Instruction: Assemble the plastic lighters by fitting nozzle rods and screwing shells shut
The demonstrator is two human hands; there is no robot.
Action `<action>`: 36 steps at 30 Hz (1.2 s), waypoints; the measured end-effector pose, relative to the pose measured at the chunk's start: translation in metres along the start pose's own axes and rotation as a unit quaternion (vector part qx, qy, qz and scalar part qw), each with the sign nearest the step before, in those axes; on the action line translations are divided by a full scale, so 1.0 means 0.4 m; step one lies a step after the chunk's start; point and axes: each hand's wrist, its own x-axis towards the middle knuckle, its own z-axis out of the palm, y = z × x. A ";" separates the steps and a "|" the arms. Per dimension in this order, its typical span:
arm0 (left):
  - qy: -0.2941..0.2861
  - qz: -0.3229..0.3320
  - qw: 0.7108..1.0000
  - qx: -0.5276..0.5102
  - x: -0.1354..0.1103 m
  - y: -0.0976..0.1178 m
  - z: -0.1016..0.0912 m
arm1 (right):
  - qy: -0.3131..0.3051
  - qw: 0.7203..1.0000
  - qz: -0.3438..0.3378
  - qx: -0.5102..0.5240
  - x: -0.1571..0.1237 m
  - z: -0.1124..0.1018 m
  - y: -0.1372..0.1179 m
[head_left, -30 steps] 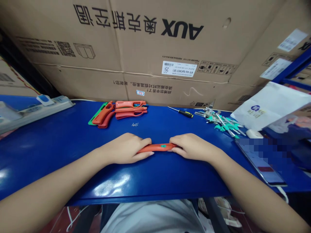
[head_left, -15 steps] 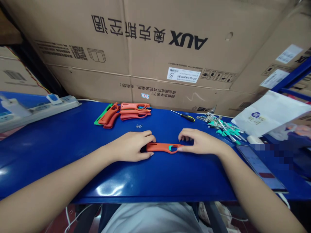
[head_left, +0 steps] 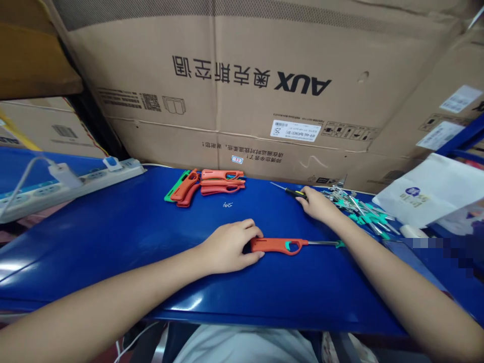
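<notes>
My left hand (head_left: 231,247) is closed around the rear end of an orange gas lighter (head_left: 275,245), which lies on the blue table (head_left: 212,297). The lighter has a green trigger, and its metal rod runs rightward to a green tip near my right forearm. Farther back, my right hand (head_left: 318,205) grips the black and yellow handle of a screwdriver (head_left: 294,193). The blade points to the back left. Beside that hand lies a heap of metal rods with green parts (head_left: 365,212).
Several orange lighter bodies (head_left: 222,174) and a green one (head_left: 177,186) lie at the back left, near small metal pieces (head_left: 227,204). A power strip (head_left: 94,177) is at left. A large carton (head_left: 242,108) walls the back. A white paper bag (head_left: 427,189) and a phone (head_left: 408,262) are at right.
My right hand has left the lighter's trigger end and reached back to the screwdriver's handle. My left hand stays on the lighter. The view has shifted, and the lighter's metal rod now shows.
</notes>
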 end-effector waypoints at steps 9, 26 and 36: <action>0.004 0.015 1.000 0.013 -0.003 -0.004 -0.007 | -0.010 0.974 -0.113 0.197 -0.093 -0.016 -0.208; 0.008 0.050 0.999 -0.012 -0.002 -0.011 0.000 | 0.053 0.791 0.059 0.607 -0.112 -0.057 -0.180; 0.093 0.047 0.979 -0.173 0.010 -0.028 0.034 | 0.096 0.681 0.034 0.725 -0.159 -0.050 -0.196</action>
